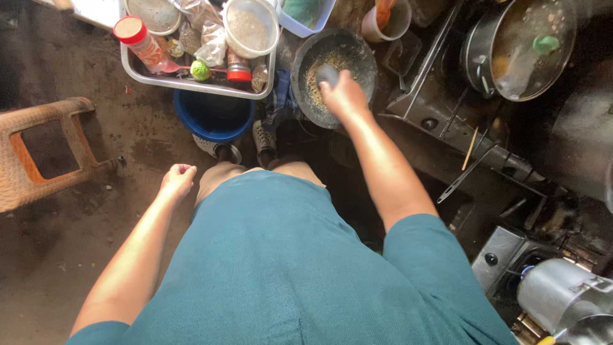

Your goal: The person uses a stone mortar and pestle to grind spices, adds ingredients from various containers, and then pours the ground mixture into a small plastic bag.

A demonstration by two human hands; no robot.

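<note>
From the head camera we look straight down past our teal dress to the floor. Our right hand (pixel 345 96) reaches forward into the dark stone mortar (pixel 306 61), its fingers closed around the grey stone pestle (pixel 327 74), which presses into a coarse, pale brown paste (pixel 316 80) lying at the bottom of the bowl. Our left hand (pixel 177 179) hangs free beside our knee, fingers loosely curled on nothing, well apart from the mortar.

Just left of the mortar sits a metal tray (pixel 191 83) crowded with a red-capped bottle (pixel 142 39), a small red-lidded jar (pixel 239 67), a lime (pixel 200 70), plastic bags and a white bowl of grains (pixel 250 27). A blue bucket (pixel 214 115) stands under its near edge. To the right, a large steel pot (pixel 520 48) rests on a dark stove (pixel 447 115), and a brown plastic stool (pixel 45 150) stands well to the left.

Our worry here is steadiness — only one hand is on the work, so we judge a hard push could rock the mortar or flick paste over its rim. A slip could also send the pestle toward the crowded tray beside it — those bottles look easy to topple.
</note>
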